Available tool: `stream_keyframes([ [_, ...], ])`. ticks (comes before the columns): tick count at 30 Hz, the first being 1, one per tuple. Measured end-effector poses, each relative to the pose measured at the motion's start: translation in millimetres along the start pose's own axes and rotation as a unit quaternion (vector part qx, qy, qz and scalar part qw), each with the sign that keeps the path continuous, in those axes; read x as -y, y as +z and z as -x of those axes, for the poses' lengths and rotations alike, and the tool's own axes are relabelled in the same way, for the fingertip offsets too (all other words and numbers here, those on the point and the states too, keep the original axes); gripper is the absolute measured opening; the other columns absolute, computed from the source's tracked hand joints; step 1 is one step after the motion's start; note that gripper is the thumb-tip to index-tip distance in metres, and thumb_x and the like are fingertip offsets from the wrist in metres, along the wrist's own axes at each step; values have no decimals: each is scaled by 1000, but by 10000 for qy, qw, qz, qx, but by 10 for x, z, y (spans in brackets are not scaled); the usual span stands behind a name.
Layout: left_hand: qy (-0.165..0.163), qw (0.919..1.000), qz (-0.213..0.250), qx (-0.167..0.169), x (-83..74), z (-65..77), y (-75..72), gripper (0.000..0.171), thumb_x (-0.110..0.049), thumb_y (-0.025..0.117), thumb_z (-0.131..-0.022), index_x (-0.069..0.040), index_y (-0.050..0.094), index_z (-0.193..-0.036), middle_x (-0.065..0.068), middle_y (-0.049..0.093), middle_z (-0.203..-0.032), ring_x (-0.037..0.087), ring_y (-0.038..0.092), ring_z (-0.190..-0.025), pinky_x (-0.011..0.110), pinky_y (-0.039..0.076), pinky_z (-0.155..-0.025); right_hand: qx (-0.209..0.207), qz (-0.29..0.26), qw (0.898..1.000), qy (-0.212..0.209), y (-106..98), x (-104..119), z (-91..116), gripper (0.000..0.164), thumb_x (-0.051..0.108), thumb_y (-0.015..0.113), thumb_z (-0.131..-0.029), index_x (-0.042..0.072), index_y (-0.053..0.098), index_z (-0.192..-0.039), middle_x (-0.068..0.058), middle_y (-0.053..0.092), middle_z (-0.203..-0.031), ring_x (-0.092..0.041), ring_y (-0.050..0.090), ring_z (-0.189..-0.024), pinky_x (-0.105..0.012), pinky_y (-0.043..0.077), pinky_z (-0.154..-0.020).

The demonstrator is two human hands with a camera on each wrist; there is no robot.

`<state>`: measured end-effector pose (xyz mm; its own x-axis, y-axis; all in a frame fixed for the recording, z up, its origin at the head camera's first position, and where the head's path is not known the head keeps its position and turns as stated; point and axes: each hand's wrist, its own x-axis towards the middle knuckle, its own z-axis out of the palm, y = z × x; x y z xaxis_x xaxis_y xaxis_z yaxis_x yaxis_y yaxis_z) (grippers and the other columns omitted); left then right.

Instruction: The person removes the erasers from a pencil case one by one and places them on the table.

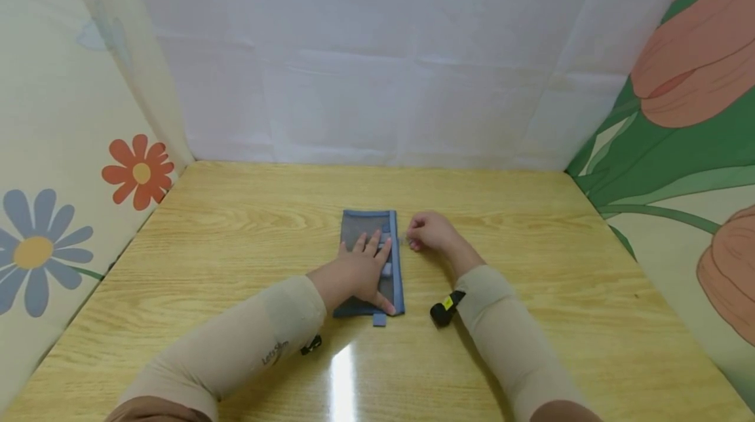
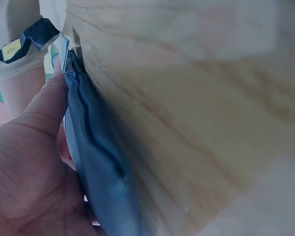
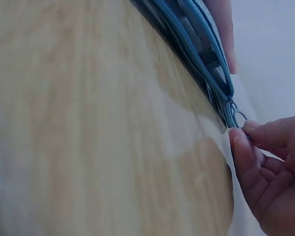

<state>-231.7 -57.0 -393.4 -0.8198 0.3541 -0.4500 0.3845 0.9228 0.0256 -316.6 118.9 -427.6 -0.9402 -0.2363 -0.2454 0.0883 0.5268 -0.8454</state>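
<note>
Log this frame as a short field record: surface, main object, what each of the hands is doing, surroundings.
surface: wooden table
main object: blue mesh zip pouch, lying flat, long side running away from the person
left hand: pressed flat on the pouch, fingers straight
right hand: at the pouch's right edge, fingertips pinching the zipper pull
zipper: slider along the right edge; how far it is closed cannot be told
surroundings: white backdrop, flower-print panels on both sides

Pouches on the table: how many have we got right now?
1. A blue mesh zip pouch lies mid-table; the left hand presses flat on it and the right hand pinches its zipper pull. None other shows.
</note>
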Motion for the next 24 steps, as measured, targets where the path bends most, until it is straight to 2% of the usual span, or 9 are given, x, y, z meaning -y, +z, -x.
stream_keyframes([
  [5,69,10000,-18,-26,5,-3,2,132,-82,57,-50,-19,-7,-147,12,-12,-151,38,-3,-137,62,9,-104,-273,-137,9995,30,-7,-15,-101,10,2,58,-87,-1,58,-78,-9,60,-71,-15,59,-57,-27,53,-56],
  [12,124,9999,-18,-53,6,-3,10,132,-84,55,-48,-19,-4,-148,11,-11,-152,38,-2,-137,63,9,-104,-349,-241,9990,160,-14,-9,-167,9,2,58,-87,-2,58,-79,-9,59,-71,-14,59,-56,-27,53,-56],
  [24,61,10000,6,7,5,-2,3,133,-83,56,-48,-20,-6,-147,11,-12,-152,37,-4,-137,62,8,-104,-487,-316,9983,91,-27,45,-293,11,-1,57,-87,-3,56,-76,-9,57,-69,-14,57,-55,-26,52,-55],
])
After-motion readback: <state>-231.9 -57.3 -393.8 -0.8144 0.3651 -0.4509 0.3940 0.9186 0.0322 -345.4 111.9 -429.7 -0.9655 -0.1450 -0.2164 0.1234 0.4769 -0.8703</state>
